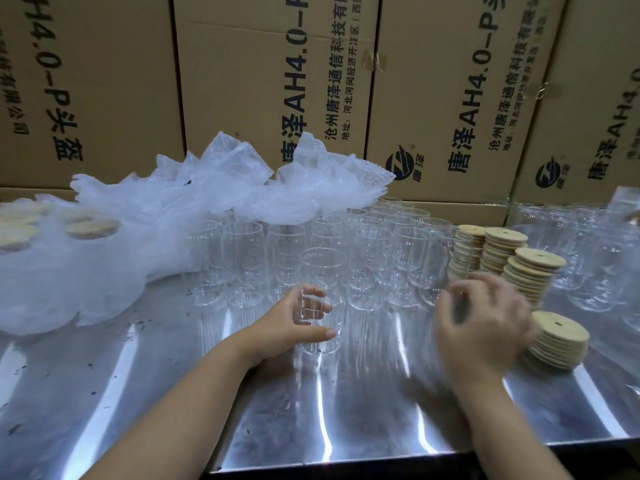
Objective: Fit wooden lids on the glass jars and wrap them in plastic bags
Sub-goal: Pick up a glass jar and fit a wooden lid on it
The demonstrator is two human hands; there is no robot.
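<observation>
On the worktop (166,393), left hand (294,329) is gripping an upright glass jar (323,271); right hand (485,327) is showing blurred, grasp indeterminable, wooden lid stack (559,337) just to its right.

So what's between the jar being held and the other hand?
Just bare steel table separates the jar from the right hand, seen in the head view.

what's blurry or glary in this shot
Head view: the right hand is smeared by motion blur; the left hand gripping a glass jar is sharp; glare streaks run down the steel table; the wide lens skews the cardboard boxes.
</observation>
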